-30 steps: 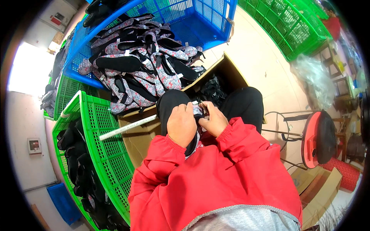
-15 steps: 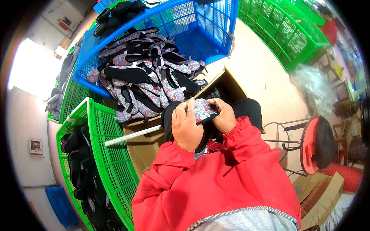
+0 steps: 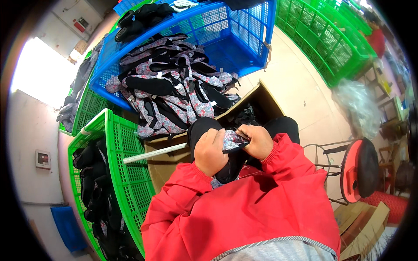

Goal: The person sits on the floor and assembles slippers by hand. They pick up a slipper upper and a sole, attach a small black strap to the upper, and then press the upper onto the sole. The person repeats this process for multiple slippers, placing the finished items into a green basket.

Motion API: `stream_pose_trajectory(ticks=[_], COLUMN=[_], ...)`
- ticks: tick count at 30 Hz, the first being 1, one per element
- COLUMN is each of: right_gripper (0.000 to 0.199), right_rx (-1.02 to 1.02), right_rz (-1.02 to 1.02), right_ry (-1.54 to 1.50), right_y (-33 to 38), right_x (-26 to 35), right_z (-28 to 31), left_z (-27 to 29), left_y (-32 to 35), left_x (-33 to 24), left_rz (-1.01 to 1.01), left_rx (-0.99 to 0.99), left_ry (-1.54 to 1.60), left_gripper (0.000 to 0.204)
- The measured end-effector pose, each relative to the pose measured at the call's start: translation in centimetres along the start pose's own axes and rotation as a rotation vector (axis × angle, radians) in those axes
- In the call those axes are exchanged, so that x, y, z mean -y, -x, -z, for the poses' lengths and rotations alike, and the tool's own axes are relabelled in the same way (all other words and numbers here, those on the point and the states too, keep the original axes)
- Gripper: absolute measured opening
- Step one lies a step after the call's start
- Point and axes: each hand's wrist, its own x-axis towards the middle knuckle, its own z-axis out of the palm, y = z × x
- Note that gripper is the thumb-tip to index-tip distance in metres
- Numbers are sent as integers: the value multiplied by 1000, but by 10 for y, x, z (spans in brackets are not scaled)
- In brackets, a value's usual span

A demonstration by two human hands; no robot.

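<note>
Head view: my left hand [image 3: 211, 151] and right hand [image 3: 259, 142], close together, grip floral, black-edged fabric [image 3: 232, 141].
To my left, a green crate [image 3: 131, 180] holds dark shoes [image 3: 92, 179].

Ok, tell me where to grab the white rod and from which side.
Probably grip the white rod around its middle, coming from above: it is straight and slim, and its upper side is uncovered there. Its right end shows close by the left knee, so room looks tighter. The left hand, nearest it, holds the floral piece.
</note>
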Motion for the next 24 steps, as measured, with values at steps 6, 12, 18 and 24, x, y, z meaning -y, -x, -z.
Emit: stream_pose_trajectory(ticks=[6, 12, 18, 24], right_gripper=[13, 13, 15, 12], right_rx=[342, 640, 576, 453], right_rz=[101, -6, -11, -41], right_ry=[-166, -448, -480, -453], right_y=[6, 17, 21, 25], right_x=[17, 25, 34, 48], right_z=[8, 2, -11, -18], left_z=[34, 71, 80, 87], left_y=[11, 29, 63, 75], left_x=[1, -12, -21, -35], left_rz=[200, 501, 1072, 1206], left_rx=[228, 482, 420, 281], left_ry=[380, 585, 1037, 1296], left_gripper=[20, 12, 4, 6])
